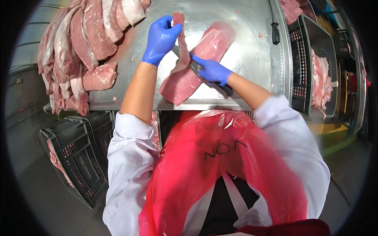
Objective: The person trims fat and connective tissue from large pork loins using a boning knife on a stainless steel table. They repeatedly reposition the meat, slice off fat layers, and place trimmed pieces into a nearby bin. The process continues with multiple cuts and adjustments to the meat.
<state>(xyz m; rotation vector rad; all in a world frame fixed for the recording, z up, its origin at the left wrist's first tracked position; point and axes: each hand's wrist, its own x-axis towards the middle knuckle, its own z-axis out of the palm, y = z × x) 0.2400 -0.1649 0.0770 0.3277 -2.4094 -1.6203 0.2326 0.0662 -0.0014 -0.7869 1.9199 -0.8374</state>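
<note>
A long piece of pale pink meat point(214, 41) lies slantwise on the steel table in front of me. My left hand point(161, 39), in a blue glove, pinches the upper end of a thin strip of meat point(182, 49) and lifts it. Its lower end still joins or rests on the long piece; I cannot tell which. My right hand point(210, 70), also gloved in blue, is closed round a knife point(225, 89) with a dark handle. The blade points up and left beside the strip, partly hidden by it and the meat.
Several large cuts of meat point(82, 39) are heaped at the table's left. A second knife point(275, 33) lies by the right edge of the steel table point(252, 51). Dark crates with meat stand at the right point(301, 70) and lower left point(84, 157).
</note>
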